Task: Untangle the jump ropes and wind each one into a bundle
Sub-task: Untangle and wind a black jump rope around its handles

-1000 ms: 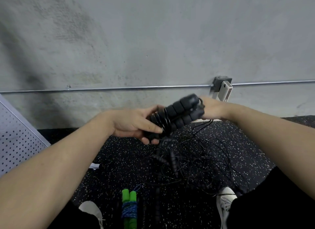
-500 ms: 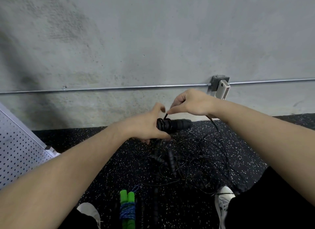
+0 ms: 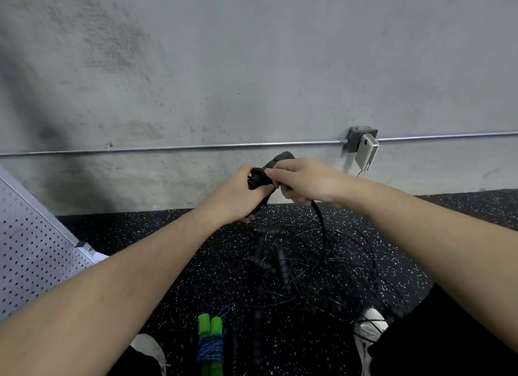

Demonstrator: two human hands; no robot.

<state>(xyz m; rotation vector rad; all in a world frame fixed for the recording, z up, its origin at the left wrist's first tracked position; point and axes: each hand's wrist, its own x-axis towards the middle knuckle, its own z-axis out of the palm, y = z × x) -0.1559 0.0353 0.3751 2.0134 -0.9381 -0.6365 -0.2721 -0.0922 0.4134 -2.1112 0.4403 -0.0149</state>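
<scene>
No legible text, labels or numbers (anywhere visible).

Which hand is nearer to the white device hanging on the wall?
Right. The right hand is just left of and below the white device; the left hand is farther left, gripping the black handles.

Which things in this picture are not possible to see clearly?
- Head view: black handles mostly covered by the left hand and right hand.
- Tangled ropes: too thin and dark against the floor to count.
- Green rope bundle: lower end cut off by the bottom edge.
</scene>
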